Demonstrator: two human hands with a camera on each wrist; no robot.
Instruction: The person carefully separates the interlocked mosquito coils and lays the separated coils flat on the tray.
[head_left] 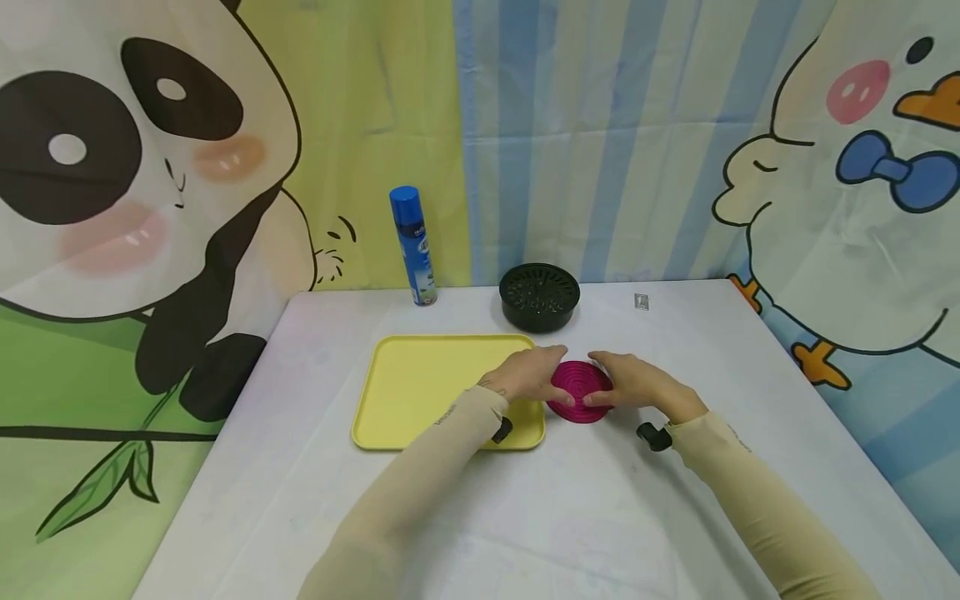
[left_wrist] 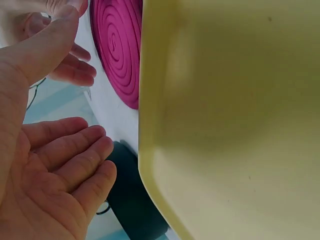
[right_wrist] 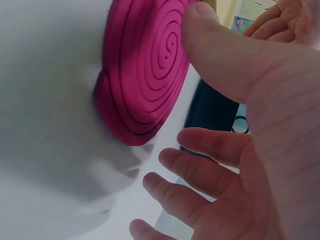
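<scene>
A flat magenta disc wound in a spiral (head_left: 581,390), like a coiled strip, lies on the white table beside the yellow tray (head_left: 435,392). My left hand (head_left: 531,372) reaches over the tray's right edge to the coil's left side, fingers extended and thumb apart. On the opposite side my right hand (head_left: 637,383) faces it with spread fingers, its thumb overlapping the coil's edge in the head view. In the right wrist view, the coil (right_wrist: 150,70) shows a stepped outer end, and the right fingers (right_wrist: 195,170) are spread beside it, gripping nothing.
Behind the hands stands a round black container with a slotted top (head_left: 540,296). A blue spray can (head_left: 415,246) is upright at the back edge, left of it. A small printed tag (head_left: 641,302) lies at the back right. Cartoon curtains (head_left: 600,142) hang behind the table.
</scene>
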